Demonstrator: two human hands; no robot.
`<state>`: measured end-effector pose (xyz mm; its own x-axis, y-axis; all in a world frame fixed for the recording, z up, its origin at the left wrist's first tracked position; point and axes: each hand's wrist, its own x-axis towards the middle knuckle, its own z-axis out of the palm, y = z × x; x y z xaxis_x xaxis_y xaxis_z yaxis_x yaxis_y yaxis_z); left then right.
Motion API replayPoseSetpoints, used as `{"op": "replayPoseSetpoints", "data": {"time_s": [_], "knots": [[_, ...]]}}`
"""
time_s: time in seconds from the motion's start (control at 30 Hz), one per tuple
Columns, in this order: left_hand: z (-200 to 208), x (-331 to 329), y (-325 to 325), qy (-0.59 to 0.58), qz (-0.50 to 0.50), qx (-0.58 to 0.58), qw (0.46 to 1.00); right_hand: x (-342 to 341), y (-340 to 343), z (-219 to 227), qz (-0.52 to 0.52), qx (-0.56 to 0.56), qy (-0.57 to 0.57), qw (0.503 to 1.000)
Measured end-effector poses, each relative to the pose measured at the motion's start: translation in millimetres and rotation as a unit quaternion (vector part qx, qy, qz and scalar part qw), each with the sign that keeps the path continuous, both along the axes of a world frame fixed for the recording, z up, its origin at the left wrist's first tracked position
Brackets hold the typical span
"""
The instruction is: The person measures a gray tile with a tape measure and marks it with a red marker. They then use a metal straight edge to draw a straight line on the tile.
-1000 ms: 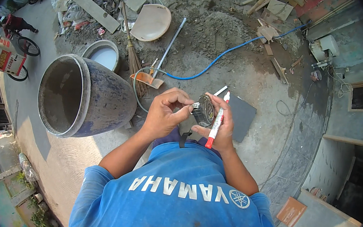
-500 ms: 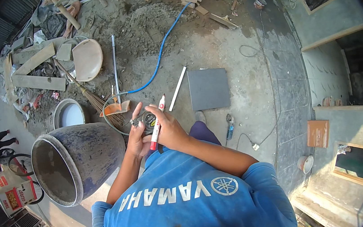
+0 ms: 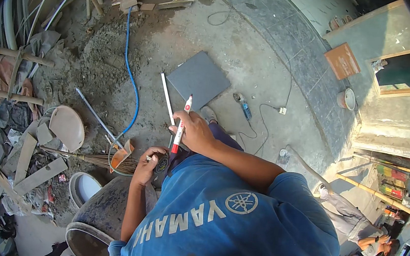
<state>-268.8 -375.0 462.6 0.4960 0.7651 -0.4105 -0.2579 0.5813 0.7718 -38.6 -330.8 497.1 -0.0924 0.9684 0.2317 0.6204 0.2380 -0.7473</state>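
Observation:
My right hand [image 3: 197,134] grips a white marker [image 3: 187,107] with a red end. The marker stands almost upright across the fingers, its dark tip pointing away from me. Lower and to the left, my left hand [image 3: 144,167] is closed around a round black tape measure [image 3: 162,163], held close to my shirt. Beyond my hands a square dark grey tile [image 3: 199,79] lies on the concrete floor. A thin white strip [image 3: 167,95] lies along its left side, its near end close to my right fingers.
A blue angle grinder [image 3: 243,106] and its cable lie right of the tile. Left are a blue hose [image 3: 132,75], an orange dustpan [image 3: 120,156], a broom [image 3: 103,160], a large pot [image 3: 113,203] and rubble. A person [image 3: 352,218] is at the far right.
My view has turned to the right, so the floor things sit further left. My hands have moved apart, each keeping its hold. A person has come into view at right.

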Motion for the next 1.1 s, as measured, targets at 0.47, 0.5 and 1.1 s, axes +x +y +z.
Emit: {"op": "replayPoseSetpoints", "data": {"time_s": [0.47,0.5,1.1], "knots": [[42.6,55.8,51.2,0.207,-0.125,0.112,0.964,25.4,6.9,8.2,-0.037,0.061,-0.154,0.986],[39.8,55.7,51.6,0.209,-0.125,0.15,0.958,24.5,8.4,8.1,-0.034,0.063,-0.152,0.986],[58.5,62.2,58.8,0.174,-0.081,0.088,0.977,12.4,60.4,9.6,-0.016,0.239,-0.147,0.96]]}}
